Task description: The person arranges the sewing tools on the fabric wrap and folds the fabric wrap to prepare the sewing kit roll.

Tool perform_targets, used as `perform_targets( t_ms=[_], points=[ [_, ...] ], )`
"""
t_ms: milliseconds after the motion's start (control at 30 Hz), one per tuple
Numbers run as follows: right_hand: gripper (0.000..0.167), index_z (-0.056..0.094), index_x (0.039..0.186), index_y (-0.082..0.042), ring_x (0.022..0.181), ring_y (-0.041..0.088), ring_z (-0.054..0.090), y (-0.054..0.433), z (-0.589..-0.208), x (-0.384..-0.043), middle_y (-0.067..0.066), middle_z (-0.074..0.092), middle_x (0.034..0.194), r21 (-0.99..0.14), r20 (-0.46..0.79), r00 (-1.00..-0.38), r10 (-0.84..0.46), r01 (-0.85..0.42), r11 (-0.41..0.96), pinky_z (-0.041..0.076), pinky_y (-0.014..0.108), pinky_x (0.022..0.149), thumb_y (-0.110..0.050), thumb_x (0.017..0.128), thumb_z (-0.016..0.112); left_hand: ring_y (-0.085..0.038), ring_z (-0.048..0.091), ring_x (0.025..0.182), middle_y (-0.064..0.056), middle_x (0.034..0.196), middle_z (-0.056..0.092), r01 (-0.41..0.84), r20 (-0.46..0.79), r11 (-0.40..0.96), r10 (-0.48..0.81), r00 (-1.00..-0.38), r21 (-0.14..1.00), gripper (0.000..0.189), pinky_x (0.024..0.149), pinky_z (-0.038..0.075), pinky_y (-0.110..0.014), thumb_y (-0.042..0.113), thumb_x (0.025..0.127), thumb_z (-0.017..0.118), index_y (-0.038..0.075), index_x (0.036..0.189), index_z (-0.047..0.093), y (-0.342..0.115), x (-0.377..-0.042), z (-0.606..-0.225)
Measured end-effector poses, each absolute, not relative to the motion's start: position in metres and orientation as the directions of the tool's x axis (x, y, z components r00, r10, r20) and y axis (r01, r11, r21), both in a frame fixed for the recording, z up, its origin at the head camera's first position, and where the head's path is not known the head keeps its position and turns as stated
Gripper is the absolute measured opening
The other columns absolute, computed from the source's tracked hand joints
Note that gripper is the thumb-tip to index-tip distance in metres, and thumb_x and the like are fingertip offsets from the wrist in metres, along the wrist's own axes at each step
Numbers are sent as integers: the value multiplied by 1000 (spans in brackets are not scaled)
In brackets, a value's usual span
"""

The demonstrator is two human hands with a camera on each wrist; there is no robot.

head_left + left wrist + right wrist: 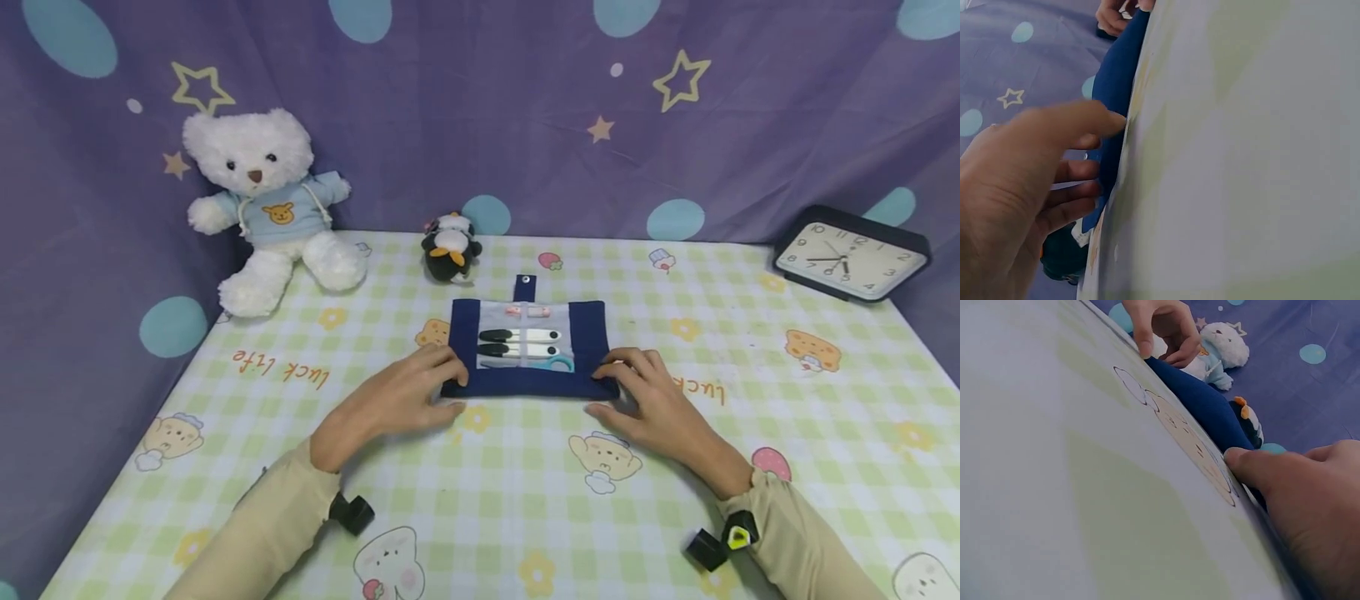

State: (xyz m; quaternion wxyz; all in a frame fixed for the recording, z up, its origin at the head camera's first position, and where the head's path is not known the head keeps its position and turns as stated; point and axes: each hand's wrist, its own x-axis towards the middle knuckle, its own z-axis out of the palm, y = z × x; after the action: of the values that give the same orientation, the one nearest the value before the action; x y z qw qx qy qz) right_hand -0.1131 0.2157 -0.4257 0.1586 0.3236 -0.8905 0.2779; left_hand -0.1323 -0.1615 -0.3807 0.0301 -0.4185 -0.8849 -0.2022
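Observation:
A navy fabric case [525, 385] lies unfolded at the middle of the table, its snap tab [526, 287] pointing away from me. Across its pale lining, a band holds two white tools with black ends [517, 336], a turquoise-handled tool [553, 364] and a small pink-and-white item [538, 312]. My left hand [408, 387] has its fingertips on the near left corner, the thumb low in front of the edge. At the near right corner, my right hand [652, 408] rests its fingertips on the fabric, with the thumb apart below. Both wrist views show the case's navy edge [1116, 81] side-on.
A white teddy bear [281, 208] in a blue hoodie sits at the back left. Behind the case stands a small penguin plush [450, 248]. A black-framed clock [851, 254] is at the back right. A checked cloth [487, 508] covers the table, with a purple curtain [495, 100] behind.

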Motion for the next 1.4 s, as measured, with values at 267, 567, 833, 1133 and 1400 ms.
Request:
perform_targets(
  t_ms=[267, 567, 833, 1133, 1400],
  points=[
    [31, 73, 113, -8, 108, 32, 56, 216, -426, -117, 8, 68, 114, -201, 553, -608, -570, -761, 617, 42, 47, 95, -37, 104, 64, -22, 62, 91, -5, 100, 67, 840, 317, 518, 779, -541, 160, 16, 84, 53, -38, 11, 93, 79, 4, 105, 73, -166, -133, -380],
    [34, 75, 105, -4, 101, 33, 59, 212, -422, -120, 10, 72, 106, -199, 608, -574, -549, -779, 594, 42, 44, 95, -32, 109, 56, -24, 66, 94, -7, 98, 73, 807, 318, 550, 741, -591, 217, 6, 91, 53, -40, 7, 98, 70, 3, 102, 74, -165, -134, -377],
    [36, 73, 100, -3, 94, 31, 61, 207, -421, -124, 9, 73, 97, -247, 646, -581, -494, -772, 586, 46, 43, 87, -31, 110, 55, -20, 64, 95, -3, 100, 68, 722, 287, 600, 666, -689, 344, 7, 87, 52, -39, 9, 104, 63, 6, 104, 69, -165, -134, -380],
    [10, 72, 106, -2, 94, 25, 60, 208, -422, -127, 7, 72, 99, -373, 580, -695, -425, -690, 620, 48, 40, 80, -3, 96, 71, -16, 62, 87, -5, 101, 67, 552, 221, 648, 523, -823, 524, 13, 79, 52, -39, 11, 108, 56, 5, 112, 67, -158, -138, -378],
    [11, 71, 107, -1, 79, 17, 56, 204, -421, -134, 7, 68, 90, -457, 552, -755, -354, -629, 628, 47, 37, 66, 1, 95, 71, -16, 55, 72, -3, 87, 60, 459, 196, 624, 444, -874, 633, 14, 72, 50, -38, 11, 109, 53, 2, 111, 64, -153, -151, -380]
  ],
)
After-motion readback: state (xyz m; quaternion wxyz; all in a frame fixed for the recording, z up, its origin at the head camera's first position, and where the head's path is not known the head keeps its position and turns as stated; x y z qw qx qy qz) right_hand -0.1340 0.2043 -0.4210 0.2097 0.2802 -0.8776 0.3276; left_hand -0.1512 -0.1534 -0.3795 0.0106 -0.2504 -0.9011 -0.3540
